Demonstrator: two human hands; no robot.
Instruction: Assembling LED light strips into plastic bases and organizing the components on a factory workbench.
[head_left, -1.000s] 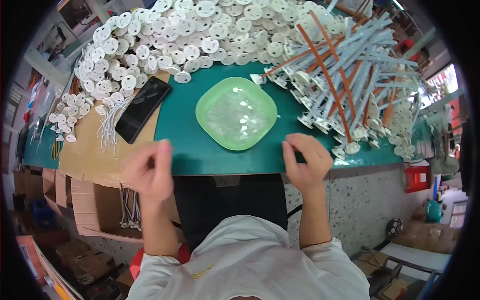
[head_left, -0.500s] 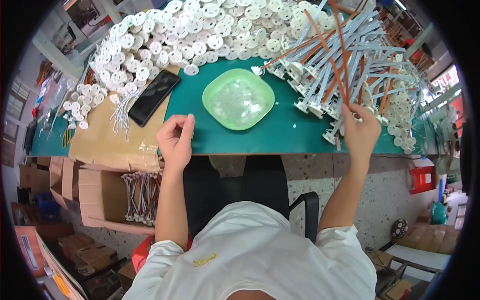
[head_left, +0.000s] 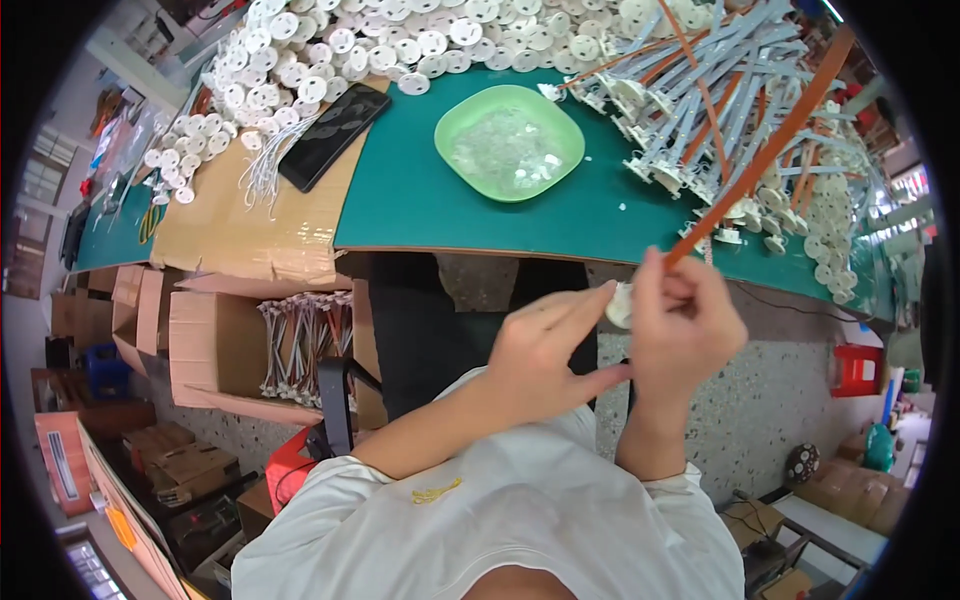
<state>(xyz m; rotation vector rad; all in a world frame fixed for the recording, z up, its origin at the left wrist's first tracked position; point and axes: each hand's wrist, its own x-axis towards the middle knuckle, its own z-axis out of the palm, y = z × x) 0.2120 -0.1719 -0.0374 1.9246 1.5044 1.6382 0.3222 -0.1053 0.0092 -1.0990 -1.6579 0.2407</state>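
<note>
In front of my chest, my right hand (head_left: 685,330) grips a long orange strip (head_left: 765,155) near its lower end, and the strip slants up to the right. A round white piece (head_left: 620,306) shows between my two hands, partly covered by the right one; whether it is joined to the strip is hidden. Close beside it is my left hand (head_left: 545,350), its fingers stretched out and thumb apart, fingertips at the white piece's edge. Beyond them on the green table (head_left: 400,215) stands a light green bowl (head_left: 570,165) of small clear pieces.
White discs (head_left: 430,43) are heaped along the back. Grey and orange strips with white ends (head_left: 690,110) pile up at right. A black phone (head_left: 335,135) lies by a cardboard sheet (head_left: 240,225). Below left, an open carton (head_left: 200,345) holds bundled strips; a chair armrest (head_left: 335,405) is near.
My right hand has drawn an orange strip from the pile toward my chest. My left hand has moved right, from the table edge to beside it. The view has shifted.
</note>
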